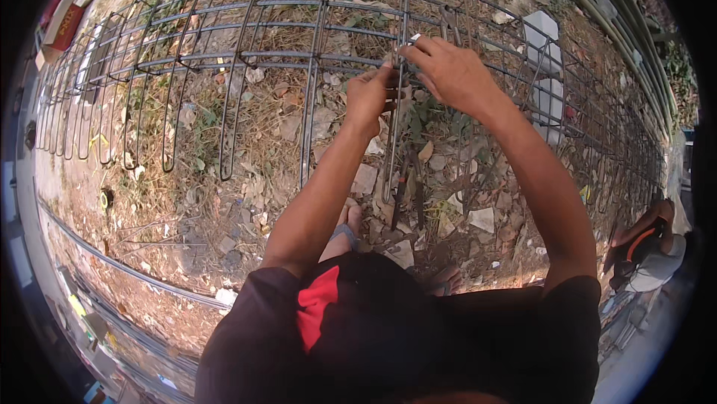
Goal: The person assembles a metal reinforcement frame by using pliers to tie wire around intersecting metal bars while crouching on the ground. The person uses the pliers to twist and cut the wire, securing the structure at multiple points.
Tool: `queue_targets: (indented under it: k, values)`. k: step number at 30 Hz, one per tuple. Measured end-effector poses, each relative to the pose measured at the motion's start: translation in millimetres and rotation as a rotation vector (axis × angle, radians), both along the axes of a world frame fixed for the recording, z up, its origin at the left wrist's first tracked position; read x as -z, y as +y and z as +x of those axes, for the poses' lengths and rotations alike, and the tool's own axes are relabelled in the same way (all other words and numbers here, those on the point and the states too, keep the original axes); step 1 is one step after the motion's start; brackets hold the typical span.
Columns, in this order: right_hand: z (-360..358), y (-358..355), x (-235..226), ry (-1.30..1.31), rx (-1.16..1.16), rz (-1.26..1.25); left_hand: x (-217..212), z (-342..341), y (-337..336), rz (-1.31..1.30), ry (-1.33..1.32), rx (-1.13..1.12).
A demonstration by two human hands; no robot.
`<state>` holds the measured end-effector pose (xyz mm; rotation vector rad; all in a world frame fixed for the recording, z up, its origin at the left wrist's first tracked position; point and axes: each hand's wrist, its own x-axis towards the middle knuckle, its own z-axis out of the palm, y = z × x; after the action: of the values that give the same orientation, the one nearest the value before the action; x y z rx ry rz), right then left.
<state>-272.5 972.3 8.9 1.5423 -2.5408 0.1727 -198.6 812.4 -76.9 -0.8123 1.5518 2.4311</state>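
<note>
A long rebar cage (224, 53) lies on its side over rubble-strewn ground (246, 202), its long axis running left to right across the view, the stirrup loops hanging downward. Both hands meet at one stirrup (401, 98) near the middle. The left hand (367, 96) pinches the bar junction, fingers clenched. The right hand (450, 72) grips the same junction from above, fingers curled tight. A red box (67, 25) sits at the upper left; pale concrete blocks (544, 53) lie beyond the cage.
</note>
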Motion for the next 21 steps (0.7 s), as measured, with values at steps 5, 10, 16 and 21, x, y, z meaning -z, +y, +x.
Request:
queue_targets:
  k: [5, 10, 16, 21]
  values:
    - [-5, -9, 8, 0.042, -0.030, 0.117, -12, -1, -8, 0.005, -0.027, 0.040]
    - [-15, -13, 1, 0.094, -0.063, 0.215, -10, 5, -13, -0.050, 0.063, 0.177]
    - [-13, -14, -3, 0.113, -0.052, 0.284, -11, 4, -15, -0.034, 0.055, 0.188]
    - [-10, -17, -1, 0.125, -0.013, 0.288, -12, 4, -10, -0.029, 0.090, 0.071]
